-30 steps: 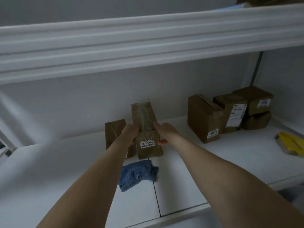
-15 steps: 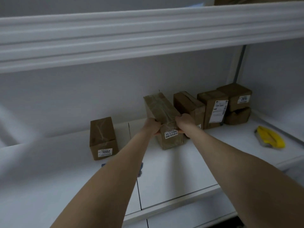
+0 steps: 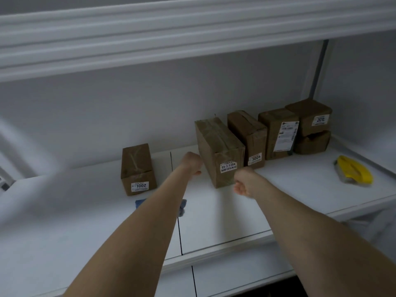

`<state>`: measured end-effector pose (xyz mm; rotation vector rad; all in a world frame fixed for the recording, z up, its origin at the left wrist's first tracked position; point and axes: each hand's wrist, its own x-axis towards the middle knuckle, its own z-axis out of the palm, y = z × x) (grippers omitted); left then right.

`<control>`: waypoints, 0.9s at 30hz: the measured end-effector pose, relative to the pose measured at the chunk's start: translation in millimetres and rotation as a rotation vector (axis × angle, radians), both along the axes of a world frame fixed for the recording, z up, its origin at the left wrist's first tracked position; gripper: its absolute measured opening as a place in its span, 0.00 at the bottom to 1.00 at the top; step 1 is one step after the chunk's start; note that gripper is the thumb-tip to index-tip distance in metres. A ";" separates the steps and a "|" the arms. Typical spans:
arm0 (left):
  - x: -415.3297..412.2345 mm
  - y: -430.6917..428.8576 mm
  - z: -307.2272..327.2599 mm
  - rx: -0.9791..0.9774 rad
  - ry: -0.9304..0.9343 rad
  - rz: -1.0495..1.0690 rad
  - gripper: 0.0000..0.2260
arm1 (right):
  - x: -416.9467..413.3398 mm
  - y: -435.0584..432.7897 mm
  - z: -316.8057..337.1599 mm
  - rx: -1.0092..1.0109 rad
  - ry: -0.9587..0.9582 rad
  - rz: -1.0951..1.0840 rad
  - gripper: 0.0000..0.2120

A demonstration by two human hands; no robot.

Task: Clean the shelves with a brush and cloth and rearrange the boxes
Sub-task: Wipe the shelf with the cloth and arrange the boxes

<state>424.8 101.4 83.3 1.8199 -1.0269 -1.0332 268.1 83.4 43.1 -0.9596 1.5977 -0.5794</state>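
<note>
A tall cardboard box labelled 55-3-3304 [image 3: 218, 146] stands on the white shelf [image 3: 278, 202], close beside the box labelled 3004 [image 3: 246, 133]. My left hand [image 3: 191, 163] is just left of the tall box, fingers loosely curled, holding nothing. My right hand [image 3: 244, 182] hangs in front of that box's lower right corner, also loosely curled and empty. The box labelled 1002 [image 3: 137, 168] stands alone further left. A blue cloth [image 3: 182, 207] lies on the shelf, mostly hidden under my left forearm. A yellow brush [image 3: 353, 172] lies at the right end.
Right of the 3004 box stands a box with a shipping label [image 3: 276, 129], then a small box [image 3: 310, 116] stacked on a crushed one [image 3: 312, 142]. The upper shelf's thick white edge [image 3: 192, 39] overhangs. A shelf post [image 3: 319, 67] rises at the back right.
Both hands carried the 55-3-3304 box to the right, set it beside the 3004 box and let go. They have since drawn back slightly from it.
</note>
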 end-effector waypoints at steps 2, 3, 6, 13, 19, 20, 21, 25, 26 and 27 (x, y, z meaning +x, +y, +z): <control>15.4 6.3 -0.6 0.010 -0.032 0.043 0.07 | 18.1 14.3 -8.0 0.028 0.021 0.124 0.08; 23.5 9.3 -0.3 -0.002 -0.067 0.058 0.09 | 30.0 18.9 -9.4 0.008 0.000 0.179 0.11; 49.9 26.3 3.8 -0.028 -0.148 0.156 0.13 | 77.0 23.7 -6.2 -0.067 -0.039 0.328 0.13; 136.7 66.6 -1.3 0.013 -0.473 0.354 0.12 | 172.4 25.3 7.5 -0.112 -0.150 0.368 0.09; 196.9 67.2 -29.8 0.054 -0.308 0.360 0.15 | 228.7 18.0 4.0 -0.148 -0.149 0.464 0.10; 203.9 64.2 -31.9 0.062 -0.280 0.344 0.15 | 237.1 16.3 3.0 -0.143 -0.159 0.465 0.11; 210.0 59.2 -33.6 0.072 -0.265 0.329 0.15 | 244.7 14.3 2.1 -0.135 -0.174 0.460 0.11; 225.2 40.4 -35.2 0.120 -0.150 0.269 0.12 | 266.0 6.4 -3.1 -0.116 -0.206 0.423 0.09; 226.8 36.2 -34.7 0.125 -0.108 0.252 0.10 | 268.9 4.4 -3.5 -0.119 -0.204 0.400 0.07; 227.8 32.3 -33.7 0.126 -0.078 0.249 0.09 | 270.1 1.9 -2.6 -0.126 -0.194 0.374 0.05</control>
